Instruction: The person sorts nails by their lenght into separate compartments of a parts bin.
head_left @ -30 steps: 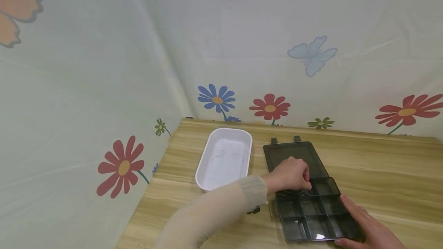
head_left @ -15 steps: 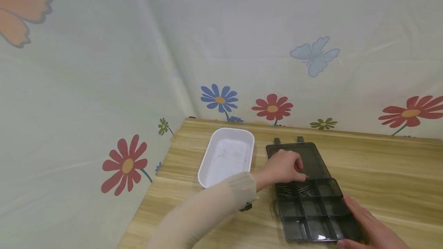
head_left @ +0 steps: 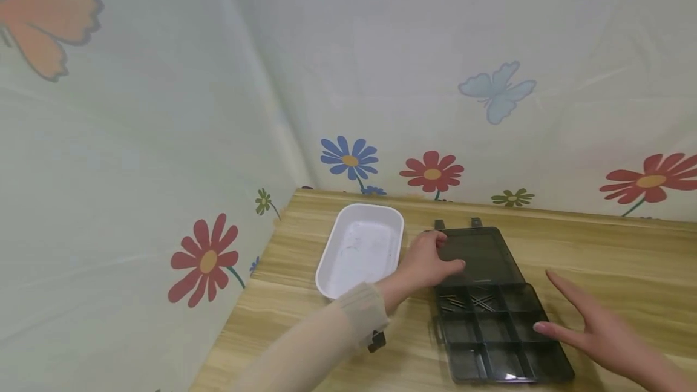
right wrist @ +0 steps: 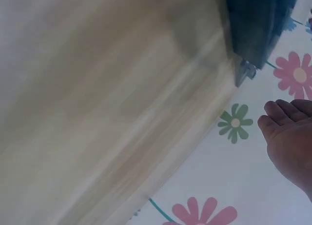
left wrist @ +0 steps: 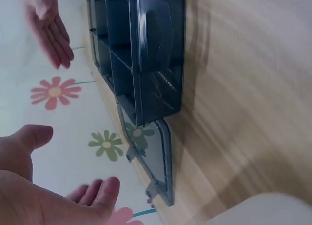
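A dark translucent compartment box (head_left: 495,356) lies on the table, its lid (head_left: 479,253) folded back flat at the far side. Thin metal screws (head_left: 481,302) lie in two of its far compartments; threads on some show through the box wall (left wrist: 165,81) in the left wrist view. My left hand (head_left: 425,264) is over the lid's left edge, thumb and fingers spread apart with nothing between them. My right hand (head_left: 604,331) hovers at the box's right side, fingers straight and thumb spread, the thumb tip above the box edge. It holds nothing.
A white tray (head_left: 322,268) with faint marks on its floor stands left of the box on the wooden table (head_left: 615,259). A small black object (head_left: 377,341) shows beside my left sleeve. A flowered sheet (head_left: 381,65) hangs behind and to the left.
My left hand has come up out of the far compartments, moved left over the lid and spread its fingers. The right hand has lifted off the box's right edge.
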Demonstrator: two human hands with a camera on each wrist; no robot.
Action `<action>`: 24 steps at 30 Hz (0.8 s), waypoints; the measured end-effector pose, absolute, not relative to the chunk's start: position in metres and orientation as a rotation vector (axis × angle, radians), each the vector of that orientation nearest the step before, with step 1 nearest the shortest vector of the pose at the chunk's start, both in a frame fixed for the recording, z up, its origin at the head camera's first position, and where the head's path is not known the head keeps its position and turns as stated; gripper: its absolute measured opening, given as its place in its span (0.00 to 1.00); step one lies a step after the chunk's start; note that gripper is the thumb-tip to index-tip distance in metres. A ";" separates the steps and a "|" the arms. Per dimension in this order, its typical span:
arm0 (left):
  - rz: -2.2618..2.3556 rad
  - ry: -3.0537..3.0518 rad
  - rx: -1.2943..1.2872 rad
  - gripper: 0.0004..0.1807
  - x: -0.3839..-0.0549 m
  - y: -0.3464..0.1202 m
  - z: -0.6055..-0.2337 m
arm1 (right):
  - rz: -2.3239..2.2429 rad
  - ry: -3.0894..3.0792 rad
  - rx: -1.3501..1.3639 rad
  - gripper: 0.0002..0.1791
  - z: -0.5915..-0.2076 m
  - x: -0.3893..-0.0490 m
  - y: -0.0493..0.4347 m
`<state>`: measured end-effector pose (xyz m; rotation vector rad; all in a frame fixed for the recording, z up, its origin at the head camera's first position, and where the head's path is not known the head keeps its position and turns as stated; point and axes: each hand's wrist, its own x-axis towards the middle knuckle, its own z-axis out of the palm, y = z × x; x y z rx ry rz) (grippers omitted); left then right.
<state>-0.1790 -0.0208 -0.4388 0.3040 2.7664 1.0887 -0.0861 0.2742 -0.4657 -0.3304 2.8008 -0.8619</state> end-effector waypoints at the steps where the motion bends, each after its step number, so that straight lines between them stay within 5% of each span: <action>1: 1.112 2.763 0.267 0.37 -0.179 -0.021 -0.440 | -0.884 2.802 -0.346 0.54 -0.462 -0.090 0.274; 13: 1.332 2.705 -0.061 0.47 -0.172 -0.016 -0.460 | -1.091 2.691 -0.462 0.39 -0.451 -0.146 0.284; 24: 1.454 2.644 -0.172 0.51 -0.169 -0.014 -0.475 | -1.141 2.570 -0.401 0.41 -0.464 -0.177 0.287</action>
